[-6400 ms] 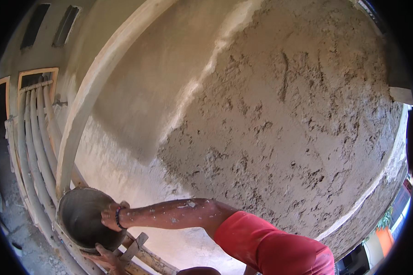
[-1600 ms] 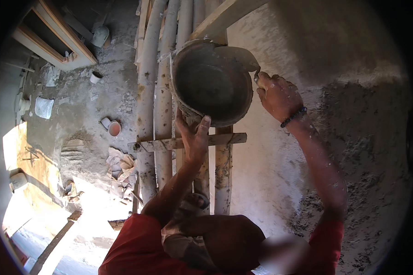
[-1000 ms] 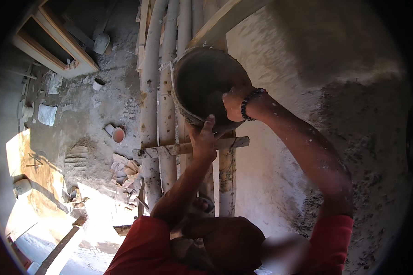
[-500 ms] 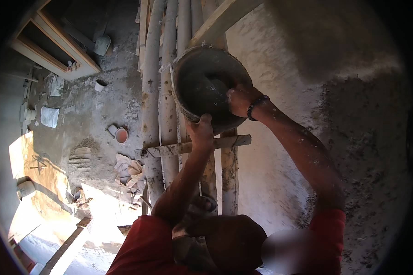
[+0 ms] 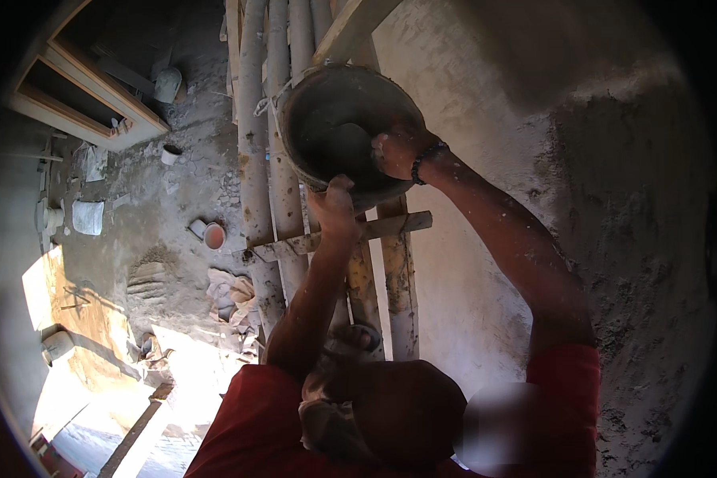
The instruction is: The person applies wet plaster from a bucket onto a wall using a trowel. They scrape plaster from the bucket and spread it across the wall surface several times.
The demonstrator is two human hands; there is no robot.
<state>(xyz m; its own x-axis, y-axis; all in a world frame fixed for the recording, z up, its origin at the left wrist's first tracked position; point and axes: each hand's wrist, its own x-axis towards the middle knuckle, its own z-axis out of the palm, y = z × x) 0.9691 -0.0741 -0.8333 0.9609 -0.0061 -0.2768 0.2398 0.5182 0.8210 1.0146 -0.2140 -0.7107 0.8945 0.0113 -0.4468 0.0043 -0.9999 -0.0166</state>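
Observation:
A round dark tub (image 5: pixel 304 131) with grey, wet-looking mix in it rests on the scaffold of poles in front of me. My left hand (image 5: pixel 336 207) grips its near rim, with the thumb over the edge. Inside the tub, at the right, my right hand (image 5: pixel 401 151) is closed in a fist, a dark bead bracelet (image 5: pixel 422 163) round the wrist. What the fist holds is hidden. A grey shape (image 5: pixel 348 135) lies in the mix just left of it; I cannot tell whether it is a tool blade or a lump.
Long poles (image 5: pixel 253 151) run away from me, crossed by a short wooden batten (image 5: pixel 406 224). At the right stands a partly plastered wall (image 5: pixel 470 239). On the floor below left are a bucket (image 5: pixel 214 235), crumpled sacking (image 5: pixel 233 296), a small pot (image 5: pixel 170 154) and a wooden frame (image 5: pixel 135 131).
The whole view has shifted slightly, so the tub and both hands appear higher and further left. The right hand stays in the tub, and the left hand keeps its grip on the rim.

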